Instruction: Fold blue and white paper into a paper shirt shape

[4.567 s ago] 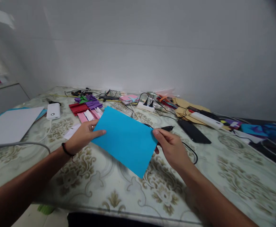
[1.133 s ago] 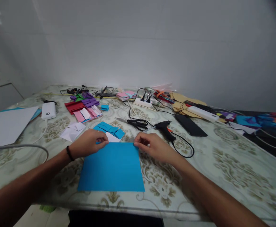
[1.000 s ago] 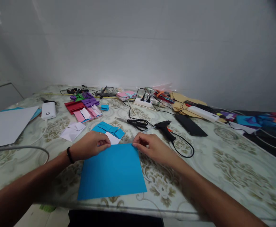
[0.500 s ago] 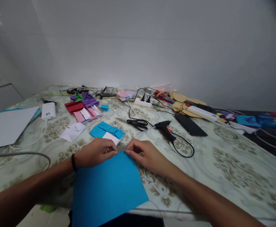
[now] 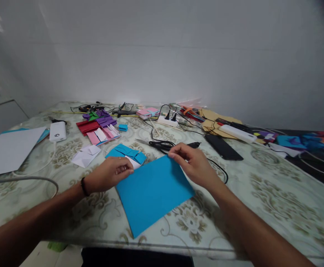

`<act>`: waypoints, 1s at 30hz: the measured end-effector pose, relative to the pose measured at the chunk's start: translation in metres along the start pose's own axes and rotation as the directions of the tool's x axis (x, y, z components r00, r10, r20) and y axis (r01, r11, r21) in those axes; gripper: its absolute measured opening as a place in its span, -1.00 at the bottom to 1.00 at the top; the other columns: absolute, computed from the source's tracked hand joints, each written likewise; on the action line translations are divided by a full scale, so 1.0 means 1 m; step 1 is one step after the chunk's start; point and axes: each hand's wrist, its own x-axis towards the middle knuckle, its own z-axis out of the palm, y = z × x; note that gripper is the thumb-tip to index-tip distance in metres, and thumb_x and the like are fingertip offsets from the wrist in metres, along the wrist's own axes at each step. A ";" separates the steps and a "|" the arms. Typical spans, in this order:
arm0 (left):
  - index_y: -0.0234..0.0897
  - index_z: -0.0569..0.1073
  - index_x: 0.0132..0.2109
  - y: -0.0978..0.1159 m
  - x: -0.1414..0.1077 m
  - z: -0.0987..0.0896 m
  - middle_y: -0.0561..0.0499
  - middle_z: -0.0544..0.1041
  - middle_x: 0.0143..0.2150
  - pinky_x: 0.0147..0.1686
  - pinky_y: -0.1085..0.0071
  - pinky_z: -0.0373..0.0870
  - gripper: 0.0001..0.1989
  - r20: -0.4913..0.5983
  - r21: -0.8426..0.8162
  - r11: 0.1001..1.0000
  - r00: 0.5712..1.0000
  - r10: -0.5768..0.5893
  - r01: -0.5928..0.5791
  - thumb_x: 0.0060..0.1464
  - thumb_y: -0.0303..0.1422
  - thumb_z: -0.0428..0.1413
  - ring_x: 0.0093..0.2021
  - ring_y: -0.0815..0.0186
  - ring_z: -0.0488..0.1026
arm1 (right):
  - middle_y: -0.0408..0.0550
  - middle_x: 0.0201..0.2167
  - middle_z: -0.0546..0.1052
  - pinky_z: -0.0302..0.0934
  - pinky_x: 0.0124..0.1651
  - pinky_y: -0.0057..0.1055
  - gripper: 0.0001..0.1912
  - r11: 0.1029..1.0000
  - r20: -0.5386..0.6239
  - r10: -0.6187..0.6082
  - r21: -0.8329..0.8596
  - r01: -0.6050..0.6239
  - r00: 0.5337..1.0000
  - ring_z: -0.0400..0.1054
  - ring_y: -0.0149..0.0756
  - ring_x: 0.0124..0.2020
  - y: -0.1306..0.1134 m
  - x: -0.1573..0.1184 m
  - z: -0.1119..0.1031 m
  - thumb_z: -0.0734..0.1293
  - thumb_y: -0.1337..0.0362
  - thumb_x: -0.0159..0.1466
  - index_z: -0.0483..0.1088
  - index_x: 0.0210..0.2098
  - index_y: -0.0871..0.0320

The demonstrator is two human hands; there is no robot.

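A sheet of blue paper (image 5: 153, 193) spans the space between my two hands, above the front of the table. My left hand (image 5: 110, 173) pinches its upper left corner between thumb and fingers. At the upper right corner, my right hand (image 5: 192, 163) grips the paper the same way. Just beyond my left hand lies a folded blue and white paper piece (image 5: 127, 152), partly covered by my fingers. Black-handled scissors (image 5: 159, 145) rest behind the sheet. My right hand hides most of the black glue gun (image 5: 195, 144).
Folded paper in red (image 5: 88, 127), pink (image 5: 101, 134) and white (image 5: 85, 155) lies left of centre, near a white power bank (image 5: 58, 131). White sheets (image 5: 13, 148) sit at far left. A black phone (image 5: 223, 147) and a power strip (image 5: 167, 120) are farther back.
The blue sheet has moved up and right, away from the table's front edge. My right hand went right and away from me, widening the gap between my hands; my left shifted slightly left.
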 end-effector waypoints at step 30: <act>-0.27 0.49 -0.26 -0.004 0.001 -0.005 0.04 0.55 -0.38 -0.38 0.45 0.31 -0.79 -0.137 0.040 0.999 0.990 -0.027 0.033 0.31 -0.29 0.05 -0.41 0.35 0.44 | -0.05 -0.36 0.64 0.25 -0.27 -0.35 -0.71 0.998 0.231 0.067 -0.012 -0.066 0.971 0.45 -0.23 -0.33 0.005 0.004 -0.009 0.34 0.06 0.37 0.55 -0.33 0.12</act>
